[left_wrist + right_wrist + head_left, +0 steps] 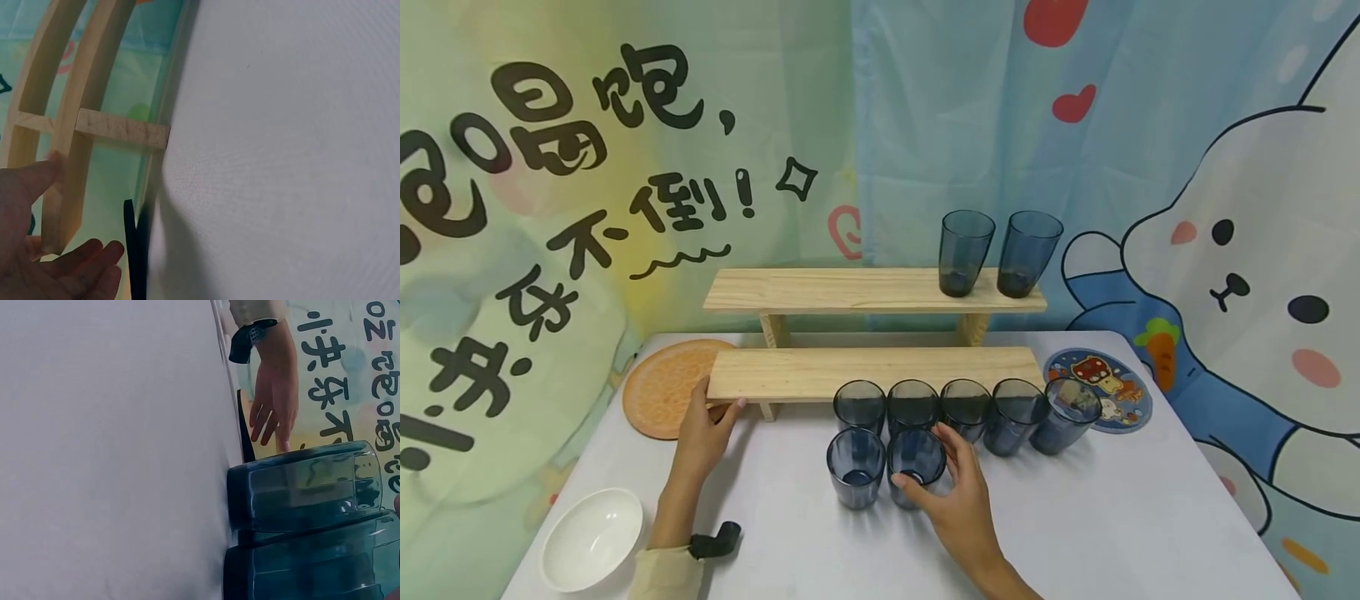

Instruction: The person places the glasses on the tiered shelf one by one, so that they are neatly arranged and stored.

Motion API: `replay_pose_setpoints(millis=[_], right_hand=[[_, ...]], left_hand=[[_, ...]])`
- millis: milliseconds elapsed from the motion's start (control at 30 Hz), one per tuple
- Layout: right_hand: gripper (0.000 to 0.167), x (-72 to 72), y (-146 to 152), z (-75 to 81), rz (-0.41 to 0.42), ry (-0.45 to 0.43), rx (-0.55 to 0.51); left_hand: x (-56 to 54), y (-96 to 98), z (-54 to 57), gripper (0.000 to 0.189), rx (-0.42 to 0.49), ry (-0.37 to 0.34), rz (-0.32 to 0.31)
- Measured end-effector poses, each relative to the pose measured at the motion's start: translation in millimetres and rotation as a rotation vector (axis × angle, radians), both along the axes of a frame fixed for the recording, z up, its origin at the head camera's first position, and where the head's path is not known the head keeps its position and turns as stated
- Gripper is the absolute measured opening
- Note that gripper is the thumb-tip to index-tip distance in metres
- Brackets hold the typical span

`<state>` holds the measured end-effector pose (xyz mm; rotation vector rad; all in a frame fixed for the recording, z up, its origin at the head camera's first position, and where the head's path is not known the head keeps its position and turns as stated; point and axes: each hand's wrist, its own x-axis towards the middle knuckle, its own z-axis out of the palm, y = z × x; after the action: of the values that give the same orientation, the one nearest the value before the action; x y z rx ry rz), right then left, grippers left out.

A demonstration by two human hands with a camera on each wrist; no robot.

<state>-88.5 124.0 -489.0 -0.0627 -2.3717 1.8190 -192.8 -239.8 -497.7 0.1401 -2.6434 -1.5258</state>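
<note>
Glossy translucent blue cups (917,465), matt bare-wood shelf (872,372)

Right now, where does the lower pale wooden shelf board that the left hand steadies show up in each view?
Head: lower pale wooden shelf board at centre, behind the blue cups.
Left wrist: curved plank at left, beside the left hand.
Right wrist: not in view.
Shared landmark: the left hand.

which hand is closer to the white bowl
Left. The left hand rests against the lower wooden shelf, up from the white bowl; the right hand is farther right.

Upright blue-tinted tumbler (916,467), front row, on table
</note>
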Motion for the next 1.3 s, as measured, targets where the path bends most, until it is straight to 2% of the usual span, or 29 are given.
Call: replay_pose_setpoints(millis=[200, 433, 767, 1300], right_hand=[[0.099, 0.6, -4, -3.5, -0.014, 0.002, 0.05], [0.098, 1.1, -7, -11.2, -0.033, -0.05, 0.092], [0.095, 1.1, -8, -14.1, -0.044, -0.048, 0.163], [0.082, 10.5, 1, -7.7, 0.012, -0.07, 0.125]], left_hand=[[1.3, 0.2, 0.9, 0.076, -0.006, -0.008, 0.006], [1.3, 0.8, 1.2, 0.076, 0.001, 0.012, -0.004], [1.6, -0.2, -0.8, 0.076, -0.03, 0.02, 0.001], [1.7, -0.6, -2.1, 0.076, -0.024, 0.024, 0.005]])
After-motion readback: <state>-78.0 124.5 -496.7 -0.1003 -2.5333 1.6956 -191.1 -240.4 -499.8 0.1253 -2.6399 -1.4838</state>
